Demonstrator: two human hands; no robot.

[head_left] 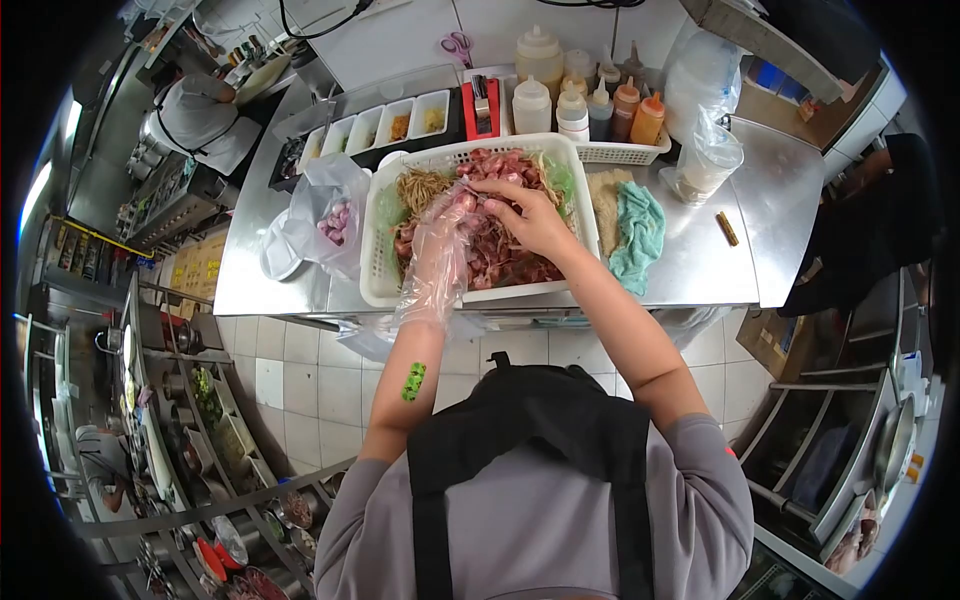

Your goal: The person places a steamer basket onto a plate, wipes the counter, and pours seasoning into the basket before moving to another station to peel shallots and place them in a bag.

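Head view, single frame. The white plastic lattice basket sits on the bare steel counter, straight ahead of you. It holds a heap of pinkish-red raw meat pieces, with pale tangled noodle strands at the far left corner.

Right hand: bare, palm down on the far side of the heap, fingers curled and fingertips drawn together on a few pieces.

Left hand: inside a loose clear plastic glove and lying on the near left of the heap. The crumpled film hides the fingers, so you cannot tell whether they are spread or closed.

A rumpled teal cloth lies just beside the basket on the right, and a clear plastic bag of pink lumps sits on the left.

Handling judgement: the pieces look small, soft, wet and probably slippery. Each is light, and they tend to cling together. Take a small cluster from the top with fingertips underneath, not by squeezing. Expect the loose glove to slide over the meat.
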